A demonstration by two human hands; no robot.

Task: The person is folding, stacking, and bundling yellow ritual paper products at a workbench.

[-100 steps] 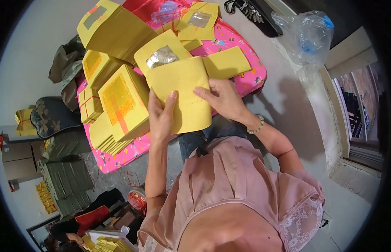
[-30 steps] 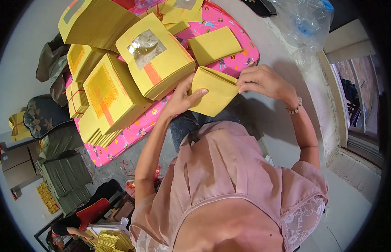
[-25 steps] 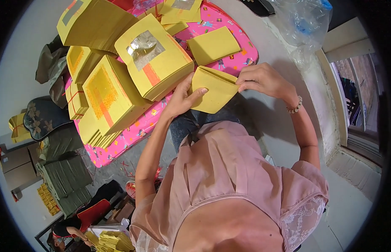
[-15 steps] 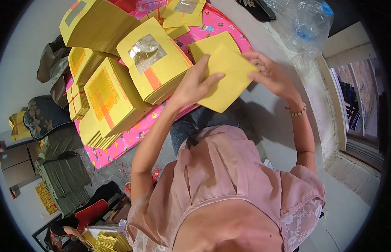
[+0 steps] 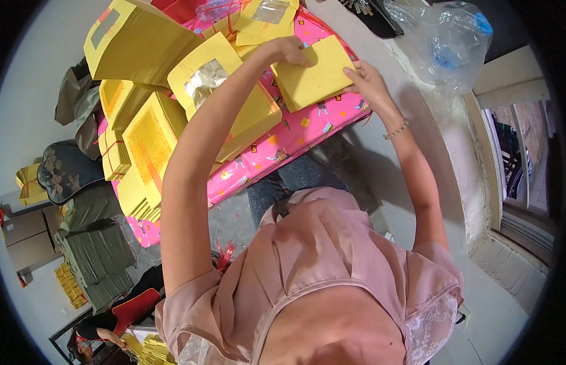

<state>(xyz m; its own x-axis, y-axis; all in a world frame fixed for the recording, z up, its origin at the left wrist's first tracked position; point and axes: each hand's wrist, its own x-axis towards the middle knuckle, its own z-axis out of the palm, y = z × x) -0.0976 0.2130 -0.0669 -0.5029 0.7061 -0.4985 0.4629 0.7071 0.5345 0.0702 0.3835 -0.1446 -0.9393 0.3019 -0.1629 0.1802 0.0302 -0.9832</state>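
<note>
Yellow paper (image 5: 316, 76), in squarish sheets lying flat, rests on the far right part of the pink table. My left hand (image 5: 288, 50) is at its far left corner, with fingers curled in and pressed on the paper. On the right edge, my right hand (image 5: 367, 84) grips it with the thumb on top and fingers along the side. How many sheets lie there I cannot tell. Left of the paper stands a thick stack of yellow paper (image 5: 252, 118) with a silver patch (image 5: 209, 76) on top, partly hidden by my left forearm.
More yellow paper stacks (image 5: 137, 45) crowd the left of the pink-covered table (image 5: 258, 176). A clear plastic bag (image 5: 441, 52) lies by the wall at the right. A dark floral chair back (image 5: 67, 170) stands at the left. At the lower left, another person (image 5: 106, 322) handles yellow paper.
Both hands have moved away from my body, toward the far side of the table. The yellow sheet held tilted near the edge now lies squared on the table with the paper beneath.
</note>
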